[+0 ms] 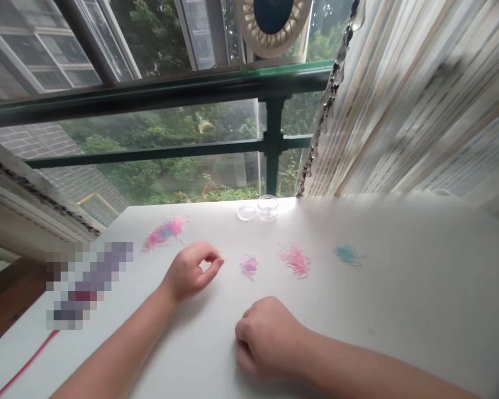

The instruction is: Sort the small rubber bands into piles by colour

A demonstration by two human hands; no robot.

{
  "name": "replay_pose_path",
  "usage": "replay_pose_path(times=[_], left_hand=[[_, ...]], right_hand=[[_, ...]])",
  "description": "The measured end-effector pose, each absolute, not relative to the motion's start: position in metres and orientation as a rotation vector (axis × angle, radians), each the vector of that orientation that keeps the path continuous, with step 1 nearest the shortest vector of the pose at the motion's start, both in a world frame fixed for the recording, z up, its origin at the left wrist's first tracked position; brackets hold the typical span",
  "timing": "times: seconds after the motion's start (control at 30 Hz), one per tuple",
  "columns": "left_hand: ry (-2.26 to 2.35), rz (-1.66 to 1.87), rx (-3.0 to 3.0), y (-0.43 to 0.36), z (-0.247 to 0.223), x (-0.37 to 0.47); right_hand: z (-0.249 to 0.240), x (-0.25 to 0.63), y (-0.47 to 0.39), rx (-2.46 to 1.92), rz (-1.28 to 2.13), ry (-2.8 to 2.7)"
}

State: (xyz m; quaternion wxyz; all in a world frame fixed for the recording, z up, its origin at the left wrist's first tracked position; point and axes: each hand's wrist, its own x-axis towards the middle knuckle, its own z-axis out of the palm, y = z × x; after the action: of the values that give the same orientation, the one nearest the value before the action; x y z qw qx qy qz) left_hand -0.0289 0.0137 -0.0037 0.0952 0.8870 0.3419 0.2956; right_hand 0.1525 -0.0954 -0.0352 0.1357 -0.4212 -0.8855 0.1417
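My left hand [196, 269] is over the white table with thumb and forefinger pinched together. A faint yellowish bit shows by its fingertips, too small to make out. To its right lies a small pile of purple elastic bands [249, 266]; behind it to the left is a mixed heap of mostly pink bands [166, 233] with some blue. My right hand [270, 336] rests on the table closed in a fist, and its inside is hidden. Beyond it are a pile of pink elastic bands [296, 260] and, farther right, a pile of teal bands [348, 254].
At the back edge of the white table [399, 288] stand clear round dishes [268, 209] and a clear disc [247, 213]. A pixelated object [91, 282] with a red cord [25, 363] lies at left. Behind are a green railing [158, 100] and a striped curtain [399, 111].
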Motion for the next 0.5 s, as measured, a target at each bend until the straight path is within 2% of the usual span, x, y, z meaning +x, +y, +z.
replay_pose_path(times=[0.27,0.5], left_hand=[[0.775,0.61,2.703,0.021,0.016,0.058],[0.756,0.596,2.716,0.033,0.016,0.058]], right_hand=[[-0.035,0.155,-0.093,-1.21,0.48,-2.608],[-0.047,0.156,-0.094,-1.174,0.521,-2.577]])
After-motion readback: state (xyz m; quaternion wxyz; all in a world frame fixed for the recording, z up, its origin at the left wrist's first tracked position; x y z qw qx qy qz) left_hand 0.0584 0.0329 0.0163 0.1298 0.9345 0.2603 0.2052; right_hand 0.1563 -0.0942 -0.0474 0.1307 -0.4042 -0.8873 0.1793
